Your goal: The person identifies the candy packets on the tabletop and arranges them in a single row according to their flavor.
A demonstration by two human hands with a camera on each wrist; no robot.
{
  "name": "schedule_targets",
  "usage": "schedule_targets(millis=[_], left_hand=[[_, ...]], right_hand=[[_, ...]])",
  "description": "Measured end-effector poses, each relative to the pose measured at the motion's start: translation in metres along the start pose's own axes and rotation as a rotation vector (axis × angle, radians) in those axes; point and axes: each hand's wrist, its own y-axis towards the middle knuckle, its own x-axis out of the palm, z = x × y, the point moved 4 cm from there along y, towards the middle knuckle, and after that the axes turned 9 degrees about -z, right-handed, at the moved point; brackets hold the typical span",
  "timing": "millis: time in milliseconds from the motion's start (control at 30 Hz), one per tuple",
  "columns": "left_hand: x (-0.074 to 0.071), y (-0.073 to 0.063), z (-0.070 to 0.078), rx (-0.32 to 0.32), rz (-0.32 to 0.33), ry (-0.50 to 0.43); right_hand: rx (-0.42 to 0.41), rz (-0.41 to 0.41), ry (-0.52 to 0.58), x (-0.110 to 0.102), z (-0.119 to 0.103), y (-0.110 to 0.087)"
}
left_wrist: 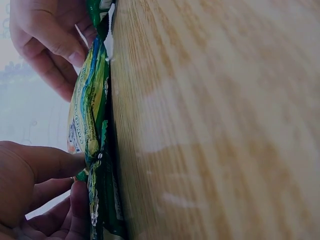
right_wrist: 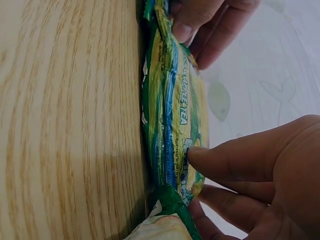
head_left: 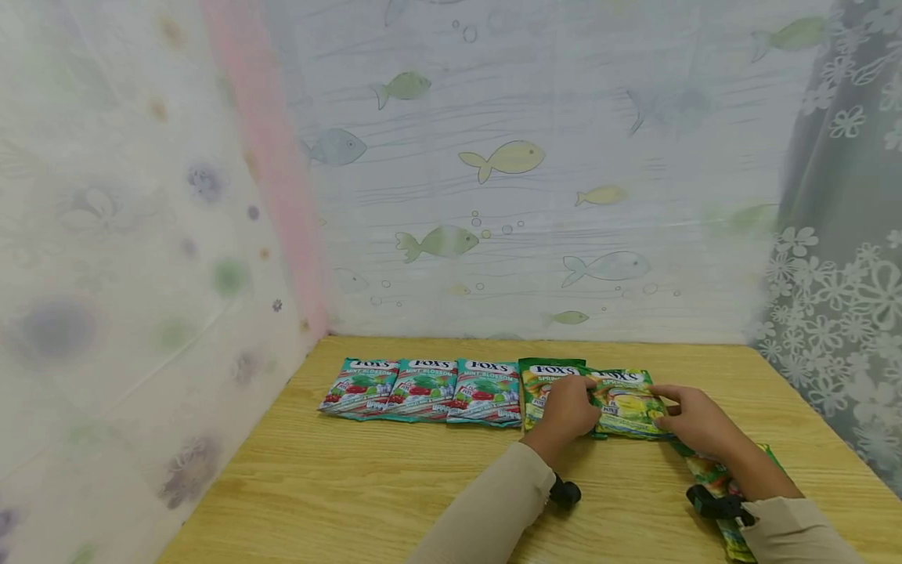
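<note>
In the head view, a yellow-green Fox's candy bag (head_left: 625,401) lies face up at the right end of a row. My left hand (head_left: 568,413) holds its left edge, overlapping the darker green Fox's candy bag (head_left: 537,392) beside it. At the opposite edge, my right hand (head_left: 696,423) has thumb and fingers spread along the side. The left wrist view shows the left thumb (left_wrist: 65,164) and fingers pinching the bag's end. Seen from the right wrist, the right thumb (right_wrist: 212,159) presses the yellow bag (right_wrist: 187,100), fingers close by its far corner.
Three teal Mint Blossom candy bags (head_left: 426,392) continue the row to the left. Under my right forearm lies another green candy bag (head_left: 736,540), partly hidden. The wooden table (head_left: 338,493) meets fish-printed curtain sheeting (head_left: 493,274) at its back edge.
</note>
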Motion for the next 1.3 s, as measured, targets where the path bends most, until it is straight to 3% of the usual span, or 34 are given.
schedule_targets(millis=[400, 700, 900, 1300], left_hand=[[0.003, 0.004, -0.001, 0.064, -0.002, 0.206], [0.003, 0.004, -0.003, 0.053, -0.050, 0.106], [0.003, 0.005, -0.004, 0.030, -0.055, 0.092], [0.004, 0.006, -0.002, 0.018, -0.058, 0.188]], right_hand=[[-0.011, -0.029, 0.027, 0.001, 0.004, -0.001], [-0.020, -0.034, 0.031, 0.001, 0.004, -0.002], [-0.021, -0.043, 0.036, 0.001, 0.006, -0.001], [-0.028, -0.052, 0.030, 0.002, 0.011, 0.001]])
